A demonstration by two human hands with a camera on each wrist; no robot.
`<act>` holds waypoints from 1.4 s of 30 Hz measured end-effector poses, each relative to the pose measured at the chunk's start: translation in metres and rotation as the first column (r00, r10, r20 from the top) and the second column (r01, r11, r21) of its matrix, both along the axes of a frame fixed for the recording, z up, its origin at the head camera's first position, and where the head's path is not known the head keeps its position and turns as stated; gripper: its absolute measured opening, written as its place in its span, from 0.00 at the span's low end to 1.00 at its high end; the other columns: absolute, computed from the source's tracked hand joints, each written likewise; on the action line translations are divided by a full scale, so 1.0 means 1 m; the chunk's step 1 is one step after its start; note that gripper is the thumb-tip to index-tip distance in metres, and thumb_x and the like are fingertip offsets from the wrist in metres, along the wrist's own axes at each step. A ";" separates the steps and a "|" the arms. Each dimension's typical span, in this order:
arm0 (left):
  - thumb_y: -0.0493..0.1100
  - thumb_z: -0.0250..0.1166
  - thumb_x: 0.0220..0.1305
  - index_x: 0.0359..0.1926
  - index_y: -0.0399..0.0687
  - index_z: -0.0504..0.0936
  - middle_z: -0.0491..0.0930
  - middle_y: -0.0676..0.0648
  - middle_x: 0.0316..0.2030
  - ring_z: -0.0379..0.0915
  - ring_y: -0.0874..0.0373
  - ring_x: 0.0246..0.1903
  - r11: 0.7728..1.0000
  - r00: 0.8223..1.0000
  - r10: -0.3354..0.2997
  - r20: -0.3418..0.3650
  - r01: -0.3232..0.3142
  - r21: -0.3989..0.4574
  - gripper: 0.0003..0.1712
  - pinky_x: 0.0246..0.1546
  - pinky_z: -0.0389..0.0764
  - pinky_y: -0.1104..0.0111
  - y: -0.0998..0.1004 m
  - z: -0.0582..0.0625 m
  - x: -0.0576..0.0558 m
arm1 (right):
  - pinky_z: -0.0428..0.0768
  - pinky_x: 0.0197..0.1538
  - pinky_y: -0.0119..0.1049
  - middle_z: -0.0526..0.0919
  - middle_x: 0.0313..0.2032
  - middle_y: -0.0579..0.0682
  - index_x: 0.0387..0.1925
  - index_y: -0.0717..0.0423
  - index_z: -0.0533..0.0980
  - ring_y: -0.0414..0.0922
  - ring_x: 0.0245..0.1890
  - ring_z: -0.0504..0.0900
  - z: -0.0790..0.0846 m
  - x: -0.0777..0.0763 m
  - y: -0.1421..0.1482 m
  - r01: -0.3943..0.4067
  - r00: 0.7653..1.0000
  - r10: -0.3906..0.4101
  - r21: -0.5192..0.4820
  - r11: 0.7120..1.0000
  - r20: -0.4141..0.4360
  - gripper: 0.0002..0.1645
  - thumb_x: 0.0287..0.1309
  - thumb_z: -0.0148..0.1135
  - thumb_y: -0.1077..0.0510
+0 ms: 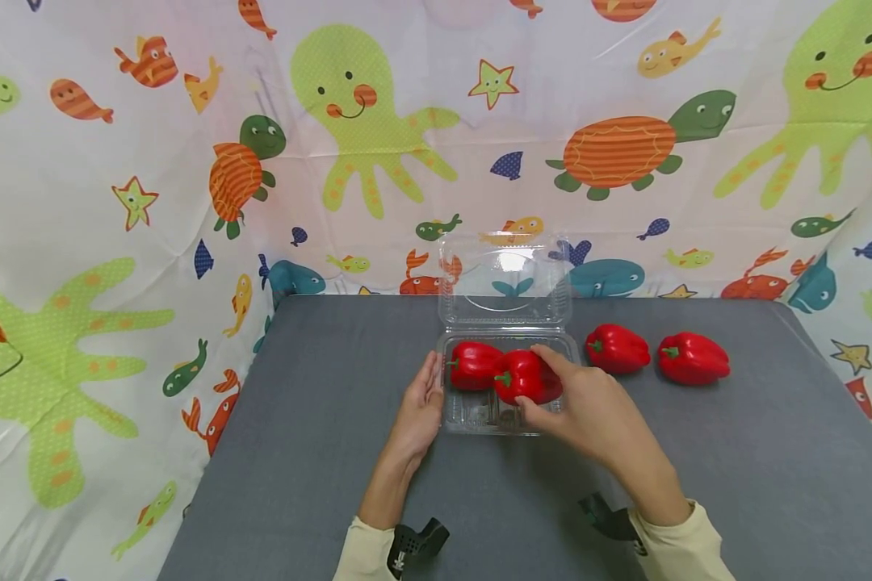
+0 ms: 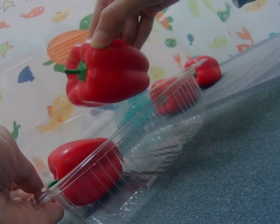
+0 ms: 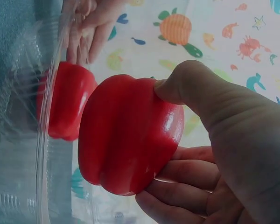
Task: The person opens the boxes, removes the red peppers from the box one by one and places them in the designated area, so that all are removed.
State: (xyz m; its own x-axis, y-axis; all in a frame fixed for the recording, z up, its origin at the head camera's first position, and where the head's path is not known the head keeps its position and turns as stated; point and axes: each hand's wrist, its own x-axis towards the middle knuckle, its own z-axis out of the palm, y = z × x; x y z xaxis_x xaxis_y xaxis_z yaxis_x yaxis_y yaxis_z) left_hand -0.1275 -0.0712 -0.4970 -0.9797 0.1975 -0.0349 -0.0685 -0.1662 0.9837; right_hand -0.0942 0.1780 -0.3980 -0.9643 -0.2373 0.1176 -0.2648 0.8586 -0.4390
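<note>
A clear plastic clamshell container lies on the grey table with its lid raised at the back. One red bell pepper sits inside at the left. My right hand grips a second red bell pepper, thumb on one side and fingers on the other. The left wrist view has this held pepper above the container's rim, its green stem pointing left. With thumb and fingers, my left hand pinches the container's left rim.
Two more red bell peppers, one nearer and one farther right, lie on the table to the right of the container. A white cloth printed with sea animals hangs behind the table. Both wrists wear dark camera straps.
</note>
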 end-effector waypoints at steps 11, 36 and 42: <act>0.26 0.40 0.80 0.84 0.36 0.42 0.47 0.40 0.84 0.40 0.51 0.83 1.000 1.000 0.010 0.013 -0.010 -0.007 0.37 0.82 0.47 0.59 0.000 -0.001 -0.001 | 0.77 0.26 0.33 0.72 0.15 0.40 0.73 0.57 0.72 0.39 0.15 0.71 0.003 0.002 0.012 0.029 1.000 -0.029 0.005 1.000 0.006 0.49 0.52 0.79 0.45; 0.26 0.38 0.80 0.85 0.37 0.40 0.44 0.42 0.84 0.38 0.52 0.83 1.000 1.000 -0.006 -0.004 0.006 0.010 0.37 0.81 0.46 0.62 0.000 0.000 0.000 | 0.90 0.42 0.59 0.89 0.48 0.62 0.73 0.58 0.70 0.59 0.41 0.88 0.008 0.002 0.051 0.093 0.995 -0.094 -0.031 0.995 -0.026 0.55 0.45 0.84 0.48; 0.25 0.38 0.80 0.85 0.37 0.40 0.43 0.41 0.85 0.37 0.52 0.83 1.000 1.000 -0.005 -0.004 0.005 0.011 0.37 0.81 0.45 0.61 0.000 -0.001 0.000 | 0.90 0.41 0.59 0.90 0.44 0.62 0.74 0.59 0.70 0.55 0.35 0.88 0.007 0.001 0.061 0.109 0.994 -0.110 -0.022 0.994 -0.027 0.55 0.46 0.84 0.47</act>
State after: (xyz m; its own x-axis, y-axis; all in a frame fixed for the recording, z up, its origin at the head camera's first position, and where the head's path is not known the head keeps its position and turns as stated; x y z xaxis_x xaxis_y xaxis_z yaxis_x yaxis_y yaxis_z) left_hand -0.1276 -0.0710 -0.4979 -0.9788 0.2030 -0.0287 -0.0655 -0.1766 0.9821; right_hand -0.0934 0.2387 -0.3907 -0.9805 -0.1276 0.1492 -0.1823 0.8741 -0.4503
